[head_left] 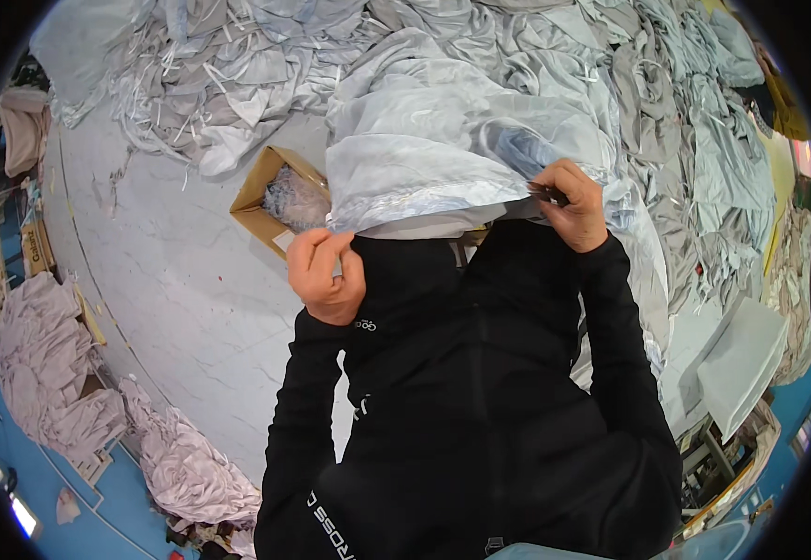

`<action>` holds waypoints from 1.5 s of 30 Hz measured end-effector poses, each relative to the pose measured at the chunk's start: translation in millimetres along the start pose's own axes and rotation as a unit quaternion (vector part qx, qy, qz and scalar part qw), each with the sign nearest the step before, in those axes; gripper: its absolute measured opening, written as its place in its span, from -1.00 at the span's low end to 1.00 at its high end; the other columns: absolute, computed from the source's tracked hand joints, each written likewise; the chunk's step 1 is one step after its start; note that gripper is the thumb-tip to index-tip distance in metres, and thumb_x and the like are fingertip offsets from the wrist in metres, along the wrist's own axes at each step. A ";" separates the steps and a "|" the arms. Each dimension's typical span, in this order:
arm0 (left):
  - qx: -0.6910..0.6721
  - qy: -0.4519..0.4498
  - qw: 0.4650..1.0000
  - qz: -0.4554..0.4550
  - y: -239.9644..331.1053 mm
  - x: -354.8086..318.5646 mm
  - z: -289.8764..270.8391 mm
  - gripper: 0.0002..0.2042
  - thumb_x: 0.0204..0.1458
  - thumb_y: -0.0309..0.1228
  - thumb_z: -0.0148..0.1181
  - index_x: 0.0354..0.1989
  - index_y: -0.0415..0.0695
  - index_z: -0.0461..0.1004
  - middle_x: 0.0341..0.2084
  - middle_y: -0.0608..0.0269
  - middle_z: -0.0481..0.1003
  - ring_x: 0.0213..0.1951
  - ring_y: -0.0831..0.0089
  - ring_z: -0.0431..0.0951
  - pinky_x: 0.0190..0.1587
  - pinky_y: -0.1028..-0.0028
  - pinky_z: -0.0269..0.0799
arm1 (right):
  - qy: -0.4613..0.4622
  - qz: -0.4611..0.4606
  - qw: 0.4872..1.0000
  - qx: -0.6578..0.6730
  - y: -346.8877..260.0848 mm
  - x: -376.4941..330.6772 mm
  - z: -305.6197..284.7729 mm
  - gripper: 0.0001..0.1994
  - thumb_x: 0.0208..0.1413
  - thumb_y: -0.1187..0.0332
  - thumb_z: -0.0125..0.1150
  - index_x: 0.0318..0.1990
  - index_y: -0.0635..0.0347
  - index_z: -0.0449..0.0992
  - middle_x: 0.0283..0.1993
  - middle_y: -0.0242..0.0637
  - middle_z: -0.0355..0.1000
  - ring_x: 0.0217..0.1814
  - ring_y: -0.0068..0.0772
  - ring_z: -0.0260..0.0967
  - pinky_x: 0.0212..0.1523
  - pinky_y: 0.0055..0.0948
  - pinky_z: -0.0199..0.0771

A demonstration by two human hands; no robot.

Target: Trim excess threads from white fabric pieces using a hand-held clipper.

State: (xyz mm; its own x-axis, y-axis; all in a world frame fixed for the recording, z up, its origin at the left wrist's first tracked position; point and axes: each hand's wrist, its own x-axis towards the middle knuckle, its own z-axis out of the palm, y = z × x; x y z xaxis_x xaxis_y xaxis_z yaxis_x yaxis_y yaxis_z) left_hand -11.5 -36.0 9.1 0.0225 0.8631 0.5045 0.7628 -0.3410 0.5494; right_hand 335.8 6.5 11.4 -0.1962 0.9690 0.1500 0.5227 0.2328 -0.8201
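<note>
A large piece of pale blue-grey fabric (424, 168) lies spread in front of me, its near edge drawn across close to my body. My left hand (328, 275) pinches the left end of that edge, fingers curled. At the right end of the same edge is my right hand (573, 205), closed around a small dark tool (547, 194) that resembles thread snips; the fingers hide most of it. Whether the right fingers also grip the cloth, I cannot tell. A darker blue fold (527, 149) shows just beyond the right hand.
An open cardboard box (254, 201) with a bundle of fluffy greyish scraps (295, 198) stands left of the fabric. Heaps of grey and pale blue cloth (237, 84) cover the table's far side and right. Pinkish cloth piles (46, 364) sit beyond the table's left edge.
</note>
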 end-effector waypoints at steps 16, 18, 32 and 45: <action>-0.036 -0.172 0.971 0.162 10.4 81.1 45.1 -0.85 -0.14 -0.65 0.32 -0.35 -0.20 0.57 -0.36 0.21 0.48 -0.33 0.23 0.53 -0.31 0.35 0.45 | -0.028 0.023 0.997 0.074 -21.7 -7.6 18.8 -0.69 -0.15 0.65 0.33 -0.17 0.26 0.55 -0.27 -0.28 0.42 -0.33 -0.41 0.40 -0.32 -0.53 0.33; -0.091 -0.144 0.980 0.106 11.7 79.4 43.5 -0.90 -0.07 -0.65 0.30 -0.37 -0.24 0.54 -0.38 0.18 0.50 -0.37 0.23 0.53 -0.33 0.39 0.44 | -0.011 0.045 0.992 0.121 -30.2 -2.5 21.4 -0.68 -0.10 0.59 0.33 -0.12 0.27 0.55 -0.25 -0.28 0.42 -0.31 -0.45 0.39 -0.30 -0.55 0.32; -0.133 -0.122 0.984 -0.002 20.0 60.7 34.4 -0.91 -0.06 -0.63 0.27 -0.41 -0.22 0.48 -0.43 0.15 0.51 -0.36 0.14 0.53 -0.32 0.31 0.44 | -0.051 -0.059 0.996 0.048 -61.6 42.8 76.7 -0.70 0.00 0.42 0.41 -0.07 0.17 0.59 -0.39 -0.29 0.40 -0.45 -0.33 0.40 -0.43 -0.42 0.36; -0.174 -0.103 0.979 0.000 19.0 57.1 35.2 -0.91 -0.05 -0.65 0.27 -0.41 -0.23 0.48 -0.44 0.12 0.52 -0.39 0.15 0.53 -0.33 0.34 0.44 | -0.046 -0.078 0.996 0.002 -60.4 43.6 80.5 -0.73 -0.01 0.39 0.42 -0.11 0.12 0.60 -0.35 -0.30 0.46 -0.44 -0.25 0.43 -0.44 -0.38 0.39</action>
State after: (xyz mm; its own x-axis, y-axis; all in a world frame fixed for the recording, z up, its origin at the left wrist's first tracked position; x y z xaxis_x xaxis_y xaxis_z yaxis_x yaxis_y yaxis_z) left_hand 27.1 19.9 24.8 0.1797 0.9077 0.3792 0.4973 -0.4164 0.7611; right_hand 229.0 28.1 23.0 -0.3502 0.9092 0.2254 0.4770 0.3802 -0.7924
